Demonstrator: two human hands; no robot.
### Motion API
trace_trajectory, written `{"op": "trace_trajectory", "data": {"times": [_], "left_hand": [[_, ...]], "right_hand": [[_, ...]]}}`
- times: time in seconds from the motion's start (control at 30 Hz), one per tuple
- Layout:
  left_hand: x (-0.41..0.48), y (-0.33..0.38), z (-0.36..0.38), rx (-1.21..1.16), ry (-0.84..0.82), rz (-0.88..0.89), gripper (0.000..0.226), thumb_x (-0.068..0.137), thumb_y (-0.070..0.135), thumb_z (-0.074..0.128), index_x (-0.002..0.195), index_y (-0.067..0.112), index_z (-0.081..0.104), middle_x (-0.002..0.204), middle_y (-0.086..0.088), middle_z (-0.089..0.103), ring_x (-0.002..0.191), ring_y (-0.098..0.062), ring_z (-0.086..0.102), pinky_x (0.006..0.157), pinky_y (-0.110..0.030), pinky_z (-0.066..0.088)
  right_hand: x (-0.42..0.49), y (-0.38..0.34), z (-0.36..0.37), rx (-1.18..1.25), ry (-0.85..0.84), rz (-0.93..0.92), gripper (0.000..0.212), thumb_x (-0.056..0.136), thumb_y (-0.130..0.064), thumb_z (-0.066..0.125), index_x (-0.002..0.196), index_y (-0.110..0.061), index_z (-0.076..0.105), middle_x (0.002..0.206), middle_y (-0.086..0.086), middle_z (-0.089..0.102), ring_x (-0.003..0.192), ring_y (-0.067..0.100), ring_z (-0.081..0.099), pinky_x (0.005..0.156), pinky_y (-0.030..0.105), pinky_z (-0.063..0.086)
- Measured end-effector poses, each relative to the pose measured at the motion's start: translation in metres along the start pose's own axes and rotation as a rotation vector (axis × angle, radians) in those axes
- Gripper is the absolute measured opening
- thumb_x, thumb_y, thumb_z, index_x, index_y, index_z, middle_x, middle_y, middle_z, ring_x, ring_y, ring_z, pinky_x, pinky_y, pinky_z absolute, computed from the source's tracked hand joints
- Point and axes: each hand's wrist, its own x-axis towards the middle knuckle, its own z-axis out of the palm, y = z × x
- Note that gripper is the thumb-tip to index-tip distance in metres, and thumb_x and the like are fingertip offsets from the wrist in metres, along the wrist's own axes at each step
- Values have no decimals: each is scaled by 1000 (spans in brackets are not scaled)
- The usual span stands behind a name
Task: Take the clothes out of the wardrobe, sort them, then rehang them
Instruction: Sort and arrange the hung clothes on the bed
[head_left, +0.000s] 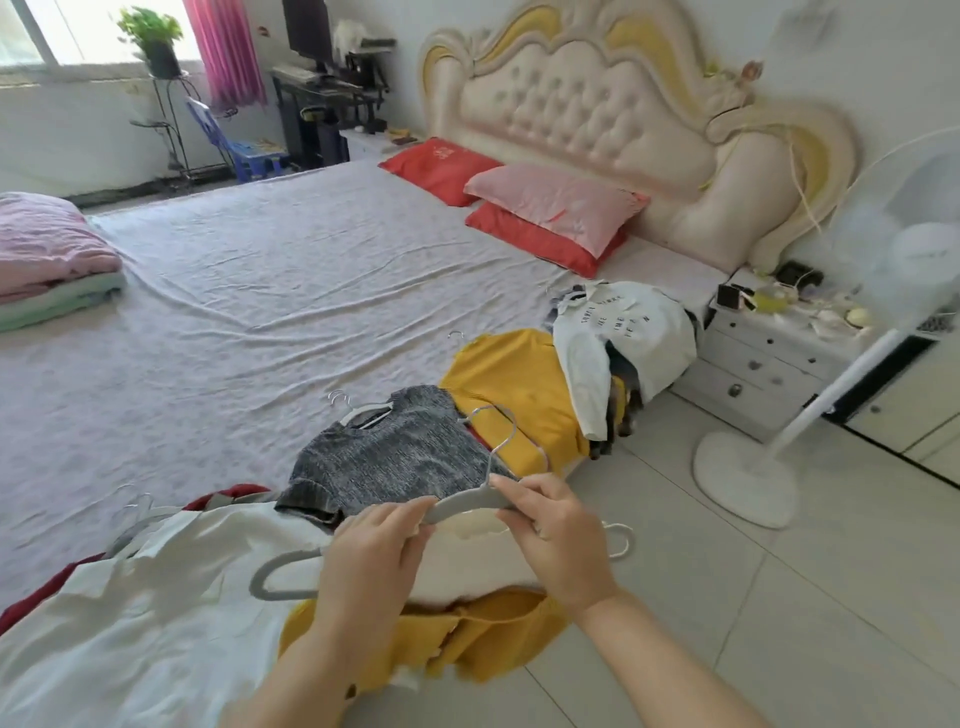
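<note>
Looks like the sorting/hanger step: left hand (376, 556) and right hand (550, 535), fingers clamped on grey hanger (460, 506), over white garment (156, 597) at bed (234, 291) edge. Next, likely: ease hanger arms through neckline without snagging.

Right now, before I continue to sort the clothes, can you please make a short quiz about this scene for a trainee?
1. True or false: the left hand and the right hand both grip the grey hanger.
2. Which garment lies on the bed just beyond the hanger? A) a blue jacket B) the grey sweater C) a black coat
3. What colour is the top pillow?
Key: 1 true; 2 B; 3 pink.
</note>
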Motion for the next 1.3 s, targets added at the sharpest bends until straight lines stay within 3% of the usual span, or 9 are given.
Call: {"op": "trace_trajectory", "data": {"times": [0.17, 0.27, 0.4, 0.53, 0.8, 0.97, 1.3], "left_hand": [[21, 83, 47, -80, -20, -30, 22, 75, 22, 61, 94, 18, 72, 76, 2, 70, 63, -20, 65, 57, -30, 48], [39, 118, 74, -133, -32, -75, 20, 79, 18, 66, 98, 18, 71, 80, 0, 70, 70, -22, 65, 64, -25, 42], [73, 154, 111, -212, -36, -150, 26, 88, 20, 62, 113, 19, 66, 100, 1, 68, 92, -18, 60, 71, -22, 35], [118, 178, 151, -282, -30, -165, 27, 91, 24, 57, 117, 23, 62, 100, 5, 65, 92, -15, 57, 70, -21, 33], [218, 202, 216, -289, -70, -213, 29, 92, 28, 53, 121, 25, 59, 107, 5, 65, 95, -13, 56, 69, -21, 33], [273, 207, 236, -257, -59, -270, 29, 92, 26, 54, 120, 24, 61, 106, 3, 65, 97, -15, 56, 73, -21, 35], [386, 203, 278, -134, 78, -532, 27, 90, 20, 57, 116, 20, 64, 110, -2, 66, 103, -22, 58, 72, -20, 30]], "right_hand": [[0, 66, -67, -46, 32, 23, 37, 69, -22, 69, 105, -28, 69, 84, -8, 63, 66, 9, 61, 51, 24, 51], [11, 103, -95, -88, 26, 22, 36, 69, -21, 69, 105, -27, 70, 84, -7, 64, 65, 10, 63, 49, 24, 51], [34, 151, -121, -148, 24, 16, 35, 69, -20, 69, 104, -23, 71, 82, -4, 65, 68, 10, 62, 56, 15, 46], [66, 205, -136, -154, 38, 14, 35, 71, -19, 68, 105, -20, 71, 84, -3, 65, 82, 10, 53, 68, 14, 43], [140, 307, -137, -191, -32, -4, 37, 72, -18, 66, 108, -20, 70, 83, -2, 64, 71, 12, 60, 62, 19, 45], [191, 352, -124, -121, -79, 6, 38, 72, -19, 64, 110, -22, 69, 85, -3, 65, 75, 13, 61, 60, 23, 45], [331, 439, -72, -37, -180, -271, 38, 65, -23, 69, 102, -29, 71, 78, -8, 65, 76, 9, 53, 49, 20, 46]]}}
